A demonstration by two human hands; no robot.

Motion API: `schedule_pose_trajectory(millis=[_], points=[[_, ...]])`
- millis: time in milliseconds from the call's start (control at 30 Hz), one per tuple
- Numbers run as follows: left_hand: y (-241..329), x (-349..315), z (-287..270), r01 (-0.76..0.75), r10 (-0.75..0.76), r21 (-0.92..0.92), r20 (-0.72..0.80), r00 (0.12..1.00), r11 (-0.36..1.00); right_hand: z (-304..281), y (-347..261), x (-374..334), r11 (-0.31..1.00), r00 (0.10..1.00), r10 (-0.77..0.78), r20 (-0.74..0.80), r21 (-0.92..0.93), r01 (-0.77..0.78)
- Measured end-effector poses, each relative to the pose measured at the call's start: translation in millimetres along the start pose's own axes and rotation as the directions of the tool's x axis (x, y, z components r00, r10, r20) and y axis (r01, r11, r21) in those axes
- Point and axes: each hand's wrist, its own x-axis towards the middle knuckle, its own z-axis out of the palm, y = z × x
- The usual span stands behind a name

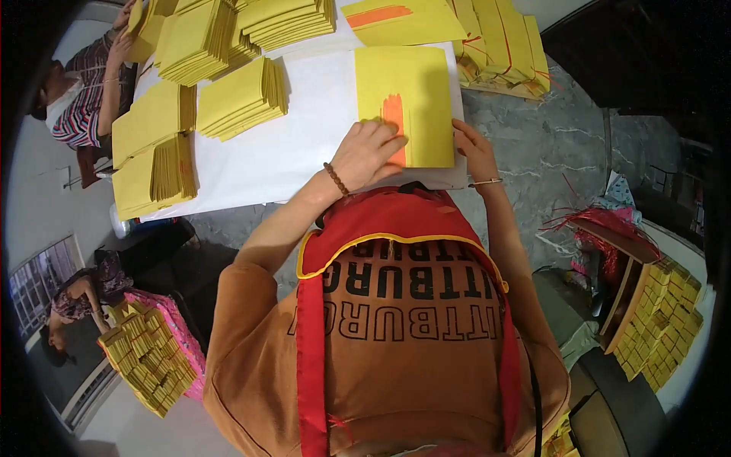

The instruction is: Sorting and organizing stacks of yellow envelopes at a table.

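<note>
Two hands: left hand at twelve o'clock, right hand at two. Two bracelets, at eleven and two. Two orange-striped yellow papers, twelve to one. At least five yellow paper stacks, nine to eleven. Two co-workers, eight to ten. One red apron, centre.

Likely a small workshop for paper handwork. Stacks of yellow paper are crowding a white-topped table; red-tied bundles are lying off its far right corner. At the left end a co-worker is handling yellow sheets. Another person is reaching toward a pink-edged load of yellow packets. Similar packets are filling the right side, loose red strands spilling nearby.
</note>
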Motion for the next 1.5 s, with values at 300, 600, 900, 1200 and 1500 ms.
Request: schedule_pose_trajectory(millis=[300, 600, 900, 1200, 1500], points=[[-14.9, 2.7, -1.7, 0.031, 0.009, -0.291, 0.136, 0.991, 0.956, -5.4, 7.3, 14.2, 0.83, 0.844, -0.517, 0.142, -0.155, 0.535], [-28.2, 12.1, -7.9, 0.488, -0.353, -0.48, 0.348, 0.868, 0.729, 0.4, 7.4, 14.0, 0.962, 0.956, -0.268, 0.122, 0.087, 0.259], [-68.1, -10.8, 5.0, 0.285, -0.535, -0.909, 0.41, 0.738, -0.304, 3.4, 20.4, 13.1, 0.962, 1.0, -0.008, 0.016, 0.272, 0.003], [-73.8, -11.6, 1.3, 0.228, -0.474, -0.874, 0.433, 0.767, -0.43, 10.0, 24.0, 11.4, 0.979, 0.976, -0.179, -0.122, 0.077, 0.189], [-59.0, -6.2, -1.9, 0.371, -0.57, -0.893, 0.449, 0.688, -0.256, 14.0, -4.8, 4.1, 0.968, 0.998, -0.033, -0.052, 0.246, 0.045]])
